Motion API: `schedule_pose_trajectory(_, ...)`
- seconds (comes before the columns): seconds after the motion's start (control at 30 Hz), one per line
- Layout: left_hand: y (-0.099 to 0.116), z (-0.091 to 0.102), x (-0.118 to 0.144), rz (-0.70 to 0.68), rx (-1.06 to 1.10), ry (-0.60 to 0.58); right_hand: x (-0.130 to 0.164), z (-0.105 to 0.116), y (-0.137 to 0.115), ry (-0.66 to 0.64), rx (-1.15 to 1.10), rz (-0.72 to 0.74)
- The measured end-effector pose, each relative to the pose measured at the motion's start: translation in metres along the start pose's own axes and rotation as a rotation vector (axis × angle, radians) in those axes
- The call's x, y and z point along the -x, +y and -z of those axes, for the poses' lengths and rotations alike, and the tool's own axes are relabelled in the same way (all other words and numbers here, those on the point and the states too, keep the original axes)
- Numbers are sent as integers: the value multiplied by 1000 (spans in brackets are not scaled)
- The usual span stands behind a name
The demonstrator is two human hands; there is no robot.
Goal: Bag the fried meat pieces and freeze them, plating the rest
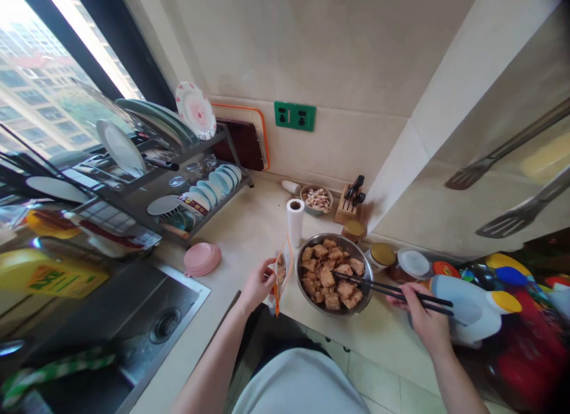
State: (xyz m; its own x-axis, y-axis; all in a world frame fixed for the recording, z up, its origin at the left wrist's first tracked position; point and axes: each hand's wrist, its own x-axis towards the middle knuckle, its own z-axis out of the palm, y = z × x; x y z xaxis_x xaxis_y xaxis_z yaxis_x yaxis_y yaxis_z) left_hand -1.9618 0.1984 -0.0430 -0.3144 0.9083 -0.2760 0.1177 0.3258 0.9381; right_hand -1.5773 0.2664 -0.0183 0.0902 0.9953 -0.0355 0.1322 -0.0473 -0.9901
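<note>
My left hand [259, 285] is closed on the edge of a clear plastic bag [282, 271] with orange trim, held just left of a metal bowl. Some brown pieces show inside the bag. My right hand [423, 313] grips a pair of dark chopsticks [383, 285], whose tips reach into the bowl. The steel bowl [369, 292] stands on the counter, filled with browned, crumb-coated chunks of food [332, 274]. The chopstick tips touch the chunks near the middle; whether they pinch one I cannot tell.
A white roll [294, 224] stands behind the bag, near a bowl of pale pieces [317, 198] and a knife block [348, 206]. Jars [382, 255] and bottles [472, 301] crowd the right. Left are a pink dish [202, 259], a sink [169, 301] and a dish rack [214, 215].
</note>
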Motion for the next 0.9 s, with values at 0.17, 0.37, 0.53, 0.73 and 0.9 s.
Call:
schedule_pose_trajectory(0.17,0,3,1,-1,-63,3,-11,-2,-4,-111,59,3)
schedule_pose_trajectory(0.37,12,4,2,15,-185,22,-18,3,14,-3,-67,-41)
schedule_pose_trajectory(0.53,12,3,3,34,-207,46,-23,3,28,58,-155,-94)
schedule_pose_trajectory(0.73,19,5,0,22,-312,62,-22,2,31,-65,-121,-43)
schedule_pose_trajectory(0.9,37,-1,-6,-161,-555,129,-21,-6,13,-126,-24,43)
